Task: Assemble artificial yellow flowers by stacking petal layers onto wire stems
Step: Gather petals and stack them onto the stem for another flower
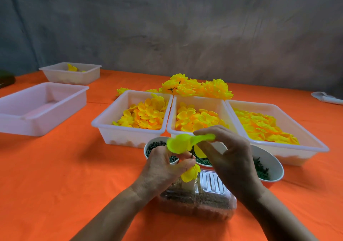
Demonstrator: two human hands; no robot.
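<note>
My left hand (163,168) pinches a thin wire stem with a small yellow flower bud (189,175) hanging below my thumb. My right hand (230,159) pinches a bright yellow petal layer (182,143) and holds it over the stem's upper end. Both hands hover above a clear plastic box (196,203) near the front of the table. Three white trays (130,133) (200,100) (278,148) behind my hands hold loose yellow petals. A pile of finished yellow flowers (196,87) lies behind the trays.
Three white bowls (154,144) (271,168) (220,146) of dark green parts sit just behind my hands. An empty white tray (37,109) stands at the left, another with a few yellow pieces (72,74) further back. Orange cloth (74,185) covers the table.
</note>
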